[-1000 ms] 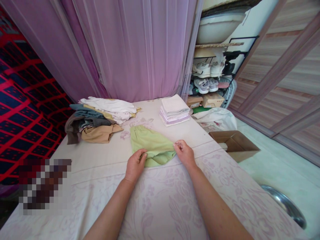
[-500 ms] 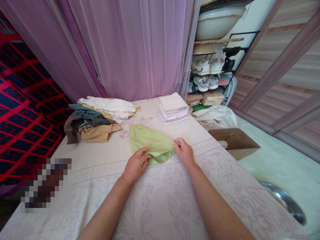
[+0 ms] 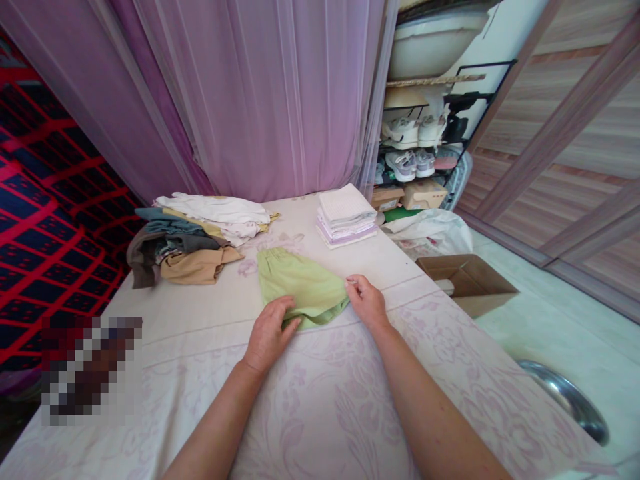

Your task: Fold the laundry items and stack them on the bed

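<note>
A pair of light green shorts (image 3: 300, 280) with a gathered waistband lies folded on the bed, its waist to the far left and its leg opening toward me. My left hand (image 3: 270, 331) rests at the near left edge of the shorts, fingers stretched over the cloth and thumb apart by the hem. At the right corner of the hem, my right hand (image 3: 367, 300) pinches the fabric between thumb and fingertips. The cloth under the left fingers is hidden.
Crumpled clothes (image 3: 195, 237) are heaped at the back left of the bed (image 3: 320, 407). A folded white and lilac stack (image 3: 347, 217) sits at the back right. Beyond the right edge are a cardboard box (image 3: 467, 283), a metal basin (image 3: 565, 397) and a shoe rack (image 3: 423, 143).
My left fingers have straightened and the thumb has moved away from them. The hem beside that hand lies a little flatter. The right hand keeps its pinch at the corner.
</note>
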The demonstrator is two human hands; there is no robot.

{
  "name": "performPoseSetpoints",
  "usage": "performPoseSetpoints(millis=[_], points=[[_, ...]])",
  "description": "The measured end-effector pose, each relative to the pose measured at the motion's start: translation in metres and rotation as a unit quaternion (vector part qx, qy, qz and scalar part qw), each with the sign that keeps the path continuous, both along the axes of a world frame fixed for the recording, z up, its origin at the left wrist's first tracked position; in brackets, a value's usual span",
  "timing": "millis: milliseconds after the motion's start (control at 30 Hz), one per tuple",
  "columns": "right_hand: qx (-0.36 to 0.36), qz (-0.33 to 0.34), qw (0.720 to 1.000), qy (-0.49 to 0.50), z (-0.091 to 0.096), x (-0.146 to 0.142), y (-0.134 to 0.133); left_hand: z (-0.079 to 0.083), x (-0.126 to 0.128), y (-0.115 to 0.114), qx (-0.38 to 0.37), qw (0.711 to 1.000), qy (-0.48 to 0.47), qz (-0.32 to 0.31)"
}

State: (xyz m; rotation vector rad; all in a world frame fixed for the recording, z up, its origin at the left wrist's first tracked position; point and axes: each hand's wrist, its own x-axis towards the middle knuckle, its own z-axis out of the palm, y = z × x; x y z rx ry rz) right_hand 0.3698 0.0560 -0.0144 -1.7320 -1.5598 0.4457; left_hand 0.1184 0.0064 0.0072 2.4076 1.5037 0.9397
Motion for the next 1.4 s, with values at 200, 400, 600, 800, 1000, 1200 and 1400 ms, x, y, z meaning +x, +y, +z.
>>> performPoseSetpoints(millis=[200,400,600,800,1000,1200,1400], points=[[-0.008,0.001,1.0,-0.018,0.001,0.0,-0.001,0.011,0.008,-0.003,0.028,0.99,0.117,-0.07],[-0.016,0.007,0.999,-0.032,0.002,0.0,-0.001,0.02,0.012,0.015,0.018,0.968,0.247,-0.05],[-0.015,0.008,0.999,-0.04,0.002,0.0,-0.001,0.032,0.009,0.026,0.025,0.956,0.29,-0.039],[-0.02,0.01,0.998,-0.058,0.001,0.0,-0.001,0.036,0.007,0.034,0.018,0.953,0.301,-0.044],[-0.023,0.011,0.997,-0.068,0.001,-0.001,-0.001,0.035,-0.002,0.04,0.001,0.952,0.296,-0.075],[-0.026,0.009,0.997,-0.068,0.003,-0.002,-0.001,0.029,-0.009,0.032,-0.004,0.959,0.271,-0.078],[-0.021,0.007,0.997,-0.071,0.002,-0.001,-0.001,0.037,-0.001,0.032,-0.028,0.949,0.291,-0.116]])
